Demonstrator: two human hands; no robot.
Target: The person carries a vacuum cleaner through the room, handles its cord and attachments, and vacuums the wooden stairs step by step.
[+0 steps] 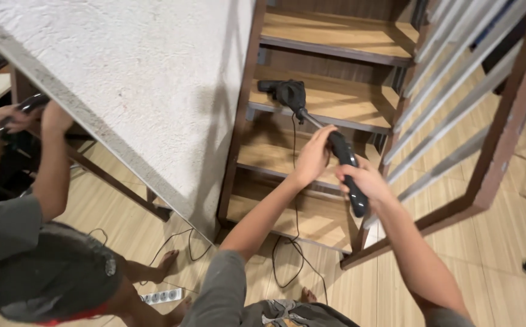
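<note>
We are looking down at wooden stair treads (335,100) and a pale wood-plank floor (505,266). A black power tool (288,92) is lying on the second tread from the top, its cord (294,181) trailing down over the lower treads to the floor, where it is looping beside our bare foot (307,295). A white power strip (161,296) is lying on the planks at lower left, near another person's bare feet (165,263), with thin black cable (175,242) curling close by.

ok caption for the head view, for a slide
Both hands, left and right, grip a black corded tool over a wooden stair step; a second person stands at left.
</note>
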